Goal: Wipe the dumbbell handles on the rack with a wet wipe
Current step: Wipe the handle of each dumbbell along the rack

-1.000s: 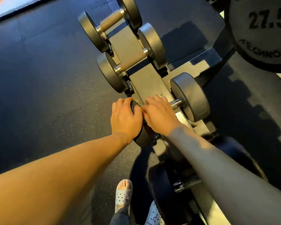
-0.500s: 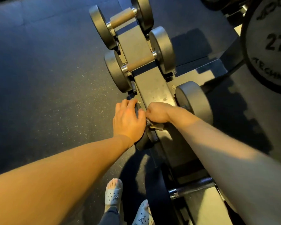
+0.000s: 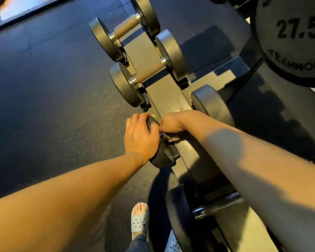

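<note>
Dark rubber floor (image 3: pixel 53 106), rack (image 3: pixel 164 95) running 5 to 12 o'clock; dumbbell (image 3: pixel 211 104) lies across it, handle (image 3: pixel 162 136) axis 8 to 2, left hand (image 3: pixel 140 135) cupping the 8 o'clock head, right hand (image 3: pixel 171 121) fisted on the handle beside it, wipe probably inside, unseen.

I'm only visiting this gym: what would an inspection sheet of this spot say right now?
Surface: dark speckled floor; sloped rack.
Job's things: gripped dumbbell; wet wipe not clearly seen; farthest dumbbell and next dumbbell, tan handles; nearest dumbbell, dark handle.
Clutter: nothing seen.
Hands: left hand grips the gripped dumbbell's head; right hand curls round its handle.
Cables: nothing seen.
Surroundings: big weight marked 27.5; sandalled foot.
</note>
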